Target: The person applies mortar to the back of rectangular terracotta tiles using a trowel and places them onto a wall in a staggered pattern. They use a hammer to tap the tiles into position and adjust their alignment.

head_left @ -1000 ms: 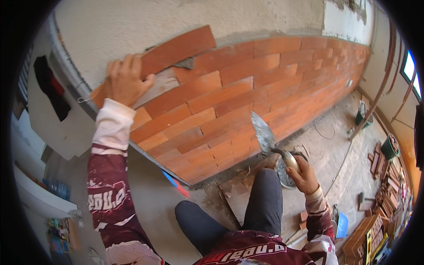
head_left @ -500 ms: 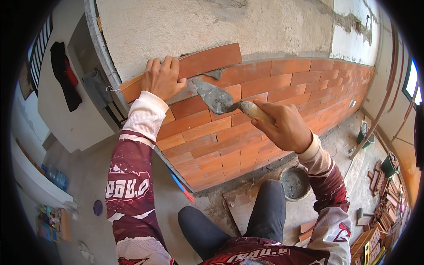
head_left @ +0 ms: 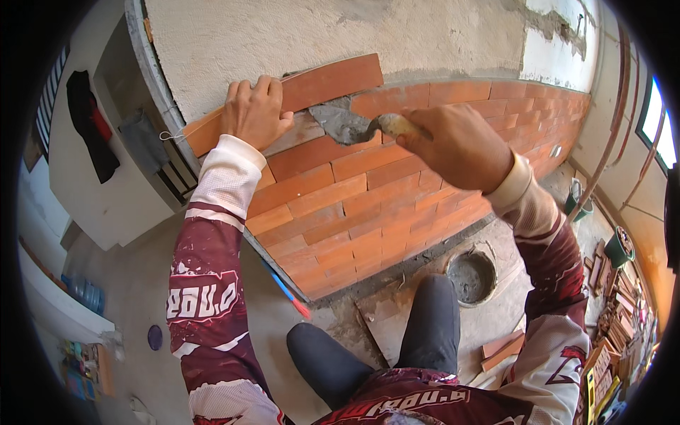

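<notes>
My left hand (head_left: 255,113) grips a terracotta brick tile (head_left: 333,81) against the wall above the laid courses; it sits slightly tilted. Whether the orange piece (head_left: 204,133) left of the hand is the same tile, I cannot tell. My right hand (head_left: 460,149) is closed round the handle of a trowel (head_left: 347,122). Grey mortar coats the blade, which lies against the wall just under the tile's lower edge. A thin string (head_left: 170,135) shows at the left end of the row. Below spreads the brick-tiled wall (head_left: 368,202).
A round bucket of mortar (head_left: 494,276) stands on the floor by my right knee. Loose tiles (head_left: 504,348) lie near it, with more heaped at the far right (head_left: 622,319). A blue and red tool (head_left: 289,290) leans at the wall's left corner.
The trowel has moved up to the gap under the tile, and my right hand has risen and turned with it. My left hand keeps its hold on the tile. The view has shifted slightly.
</notes>
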A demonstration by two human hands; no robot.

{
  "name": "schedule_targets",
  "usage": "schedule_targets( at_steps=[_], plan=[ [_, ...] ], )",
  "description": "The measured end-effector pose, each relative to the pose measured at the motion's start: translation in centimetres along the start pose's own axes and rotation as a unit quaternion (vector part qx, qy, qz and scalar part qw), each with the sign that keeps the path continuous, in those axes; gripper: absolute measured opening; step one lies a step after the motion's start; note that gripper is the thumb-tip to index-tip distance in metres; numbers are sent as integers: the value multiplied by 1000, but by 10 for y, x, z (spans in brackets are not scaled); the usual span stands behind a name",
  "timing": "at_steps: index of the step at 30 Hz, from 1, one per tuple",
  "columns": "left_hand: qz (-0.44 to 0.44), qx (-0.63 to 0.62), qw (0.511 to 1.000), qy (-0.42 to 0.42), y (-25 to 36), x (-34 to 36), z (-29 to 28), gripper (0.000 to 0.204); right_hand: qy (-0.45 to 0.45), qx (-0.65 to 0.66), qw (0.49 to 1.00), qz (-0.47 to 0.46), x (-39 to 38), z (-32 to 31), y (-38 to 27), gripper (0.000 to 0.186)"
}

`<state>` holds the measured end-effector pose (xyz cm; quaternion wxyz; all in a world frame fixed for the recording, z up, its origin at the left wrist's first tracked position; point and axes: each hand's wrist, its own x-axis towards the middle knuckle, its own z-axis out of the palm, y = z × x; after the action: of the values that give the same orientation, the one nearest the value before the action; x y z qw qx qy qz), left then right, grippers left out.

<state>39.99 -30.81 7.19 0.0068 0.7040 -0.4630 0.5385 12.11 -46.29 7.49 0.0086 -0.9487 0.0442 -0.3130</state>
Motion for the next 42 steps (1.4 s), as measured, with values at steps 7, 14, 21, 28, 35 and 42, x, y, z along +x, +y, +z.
schedule_targets(
  at_steps=[7, 14, 21, 28, 35, 42],
  plan=[
    [3, 10, 1000, -6, -1, 0, 0, 49, -14, 45, 998, 44, 4, -14, 15, 40],
    [2, 20, 1000, -17, -1, -1, -1, 48, -29, 50, 997, 46, 2, -21, 35, 41],
    [6, 15, 1000, -19, 1, 0, 1, 50, -28, 21, 995, 93, -5, -25, 59, 33],
    [1, 6, 1000, -8, 4, 1, -6, 44, 74, -64, 995, 19, -42, -27, 73, 30],
    [-13, -7, 999, -32, 4, 0, -7, 54, 75, 86, 976, 185, -67, 0, 51, 33],
    [-8, -10, 999, -45, 3, 4, -11, 54, 35, 100, 968, 228, -66, 4, 41, 34]
  ],
)
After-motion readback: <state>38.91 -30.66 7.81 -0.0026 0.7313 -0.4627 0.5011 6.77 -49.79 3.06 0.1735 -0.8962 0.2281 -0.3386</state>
